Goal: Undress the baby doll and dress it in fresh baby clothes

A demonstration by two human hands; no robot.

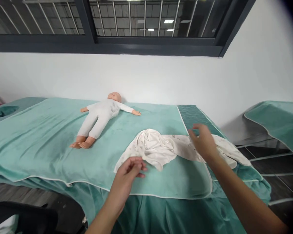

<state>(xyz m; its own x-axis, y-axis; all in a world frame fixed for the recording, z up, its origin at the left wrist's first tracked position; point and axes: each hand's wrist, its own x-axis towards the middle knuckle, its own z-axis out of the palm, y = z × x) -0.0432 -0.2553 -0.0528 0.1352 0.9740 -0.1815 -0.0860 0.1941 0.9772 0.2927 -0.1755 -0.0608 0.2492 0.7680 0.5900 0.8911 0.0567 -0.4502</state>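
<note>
Covering the bed, a green sheet (161, 185) with white piping spreads from left to right, somewhat wrinkled at the left, with a darker quilted strip (194, 117) showing toward the right. A white wall (146, 78) rises along the far side, below a dark-framed window (151, 48) with metal bars behind the glass. At the far right, another green cover (278, 122) hangs above pale metal bars and a dark tiled floor (283, 182). On the far left part of the sheet, a doll (100, 115) in white clothing lies on its back, head near the wall, arms spread, bare feet pointing toward the near left. Both forearms reach in from the near side. The left hand (130, 170) is bent inward, its fingers loosely curled with the thumb close to them; whether they pinch anything, I cannot tell. The right hand (204, 143) is above the right part of the cloth, thumb and forefinger parted and pointing left. The white printed cloth (156, 148) lies on the near middle of the sheet, bunched just beyond the left fingertips, and stretches right, passing behind the right hand to the bed's right end.
</note>
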